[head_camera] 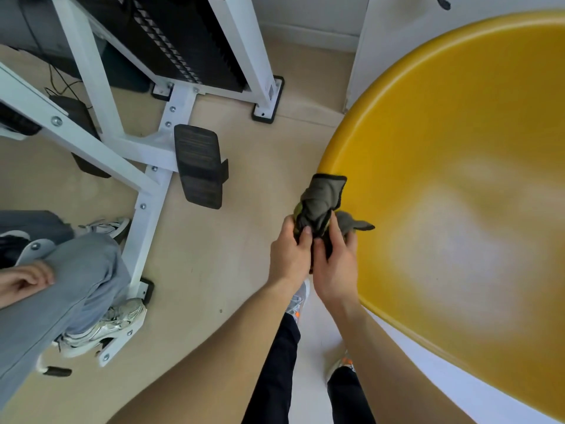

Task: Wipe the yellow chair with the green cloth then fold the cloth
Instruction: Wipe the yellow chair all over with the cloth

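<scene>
We have the green cloth (321, 200) bunched between both hands just beside the front-left rim of the yellow chair (458, 179). Its upper end stands up against the rim and a loose corner sticks out over the seat. Our left hand (289, 252) and right hand (334, 264) meet at the bottom of the bundle, and the fingers (301, 240) of each are curled round the fabric, thumbs pressed on top. We judge this to be a gathering or re-gripping step, but whether it prepares a wipe or starts the fold cannot be told from the crumpled cloth. If it is a wipe, the next move calls for pressing a flat pad of cloth onto the seat. If it is the fold, the cloth must first be shaken open so that edges can be matched. Much of the cloth is hidden inside our palms, so its size and any folds are unclear. The chair is cut off at the right and bottom, and its legs are out of sight. At the left, another person's hand (24, 280) and knee are only partly in view beside a white frame (91, 71).
</scene>
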`<state>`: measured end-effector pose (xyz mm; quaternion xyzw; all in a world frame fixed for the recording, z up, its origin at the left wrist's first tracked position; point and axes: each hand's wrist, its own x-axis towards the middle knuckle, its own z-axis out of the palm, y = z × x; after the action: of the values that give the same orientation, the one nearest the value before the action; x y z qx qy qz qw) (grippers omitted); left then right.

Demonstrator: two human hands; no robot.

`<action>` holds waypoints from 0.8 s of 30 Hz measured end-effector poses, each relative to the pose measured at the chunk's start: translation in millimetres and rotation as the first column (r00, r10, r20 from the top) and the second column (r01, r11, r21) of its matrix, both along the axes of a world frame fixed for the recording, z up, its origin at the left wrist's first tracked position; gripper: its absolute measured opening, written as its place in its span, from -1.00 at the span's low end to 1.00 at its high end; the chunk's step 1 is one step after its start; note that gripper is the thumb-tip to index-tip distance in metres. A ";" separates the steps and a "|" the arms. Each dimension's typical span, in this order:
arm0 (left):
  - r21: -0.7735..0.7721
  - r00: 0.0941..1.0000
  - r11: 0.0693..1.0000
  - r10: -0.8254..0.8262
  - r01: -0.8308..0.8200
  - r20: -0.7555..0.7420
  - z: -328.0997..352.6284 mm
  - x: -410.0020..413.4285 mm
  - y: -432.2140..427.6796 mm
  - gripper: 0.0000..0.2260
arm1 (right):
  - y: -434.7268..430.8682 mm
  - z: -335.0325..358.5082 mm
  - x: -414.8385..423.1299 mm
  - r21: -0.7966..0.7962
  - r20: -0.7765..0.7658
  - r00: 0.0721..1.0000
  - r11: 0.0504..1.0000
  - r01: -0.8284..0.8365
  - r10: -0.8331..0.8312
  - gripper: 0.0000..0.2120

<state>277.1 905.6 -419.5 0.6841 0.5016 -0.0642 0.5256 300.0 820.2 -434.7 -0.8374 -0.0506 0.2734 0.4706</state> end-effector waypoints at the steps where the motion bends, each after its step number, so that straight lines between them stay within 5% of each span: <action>1: 0.007 1.000 1.000 0.022 -0.022 0.009 3.3 3.4 -0.5 -0.90 | 1.1 4.7 1.3 0.009 -0.015 1.000 1.000 0.022 -0.022 -0.50; 5: 0.186 0.981 0.979 0.044 -0.079 0.189 36.9 52.6 16.1 -0.81 | 25.2 39.7 41.2 0.102 0.101 0.991 0.992 0.079 -0.089 -0.54; 12: 0.176 0.846 0.940 -0.340 0.292 0.411 90.8 199.8 67.5 -0.74 | 52.0 88.2 175.0 0.262 0.098 0.951 0.929 0.260 -0.294 -0.51; 19: 0.282 0.906 0.931 -0.312 0.231 0.286 63.6 149.6 63.9 -0.82 | 38.0 55.2 141.8 0.103 0.319 0.938 0.988 0.111 -0.139 -0.53; 24: 0.124 0.960 0.957 -0.271 0.261 0.069 37.5 55.7 59.0 -0.79 | 29.6 34.4 38.7 0.040 0.112 0.990 0.996 0.077 -0.081 -0.52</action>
<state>332.8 964.5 -382.1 0.7763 0.3848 -0.0765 0.4934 338.7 849.8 -400.3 -0.8445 -0.0490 0.2055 0.4921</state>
